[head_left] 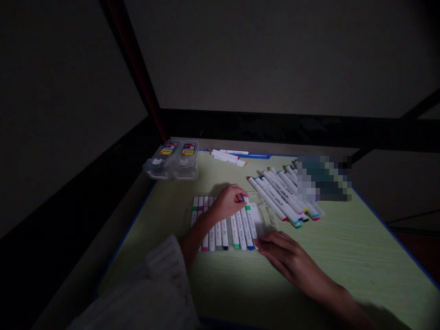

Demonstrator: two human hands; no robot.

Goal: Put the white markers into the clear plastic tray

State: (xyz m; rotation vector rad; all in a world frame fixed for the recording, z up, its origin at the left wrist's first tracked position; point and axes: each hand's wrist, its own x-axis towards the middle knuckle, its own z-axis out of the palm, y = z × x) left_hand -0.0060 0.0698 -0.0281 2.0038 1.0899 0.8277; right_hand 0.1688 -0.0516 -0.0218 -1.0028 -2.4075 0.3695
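White markers (235,229) with coloured end caps lie side by side in a clear plastic case (271,217) in the middle of the table. My left hand (227,202) reaches over the row, its fingers closed on the upper end of the rightmost marker (252,224), which has a green band. At that marker's lower end, the fingertips of my right hand (283,254) are pressed together around the tip. My left forearm and hand cover part of the row's left half.
A loose pile of markers (280,192) lies to the right, beside a pixelated patch. Several more markers (228,158) rest at the table's far edge. Two clear plastic boxes (184,165) with yellow labels stand at the back left. The pale green table (343,247) has a blue rim.
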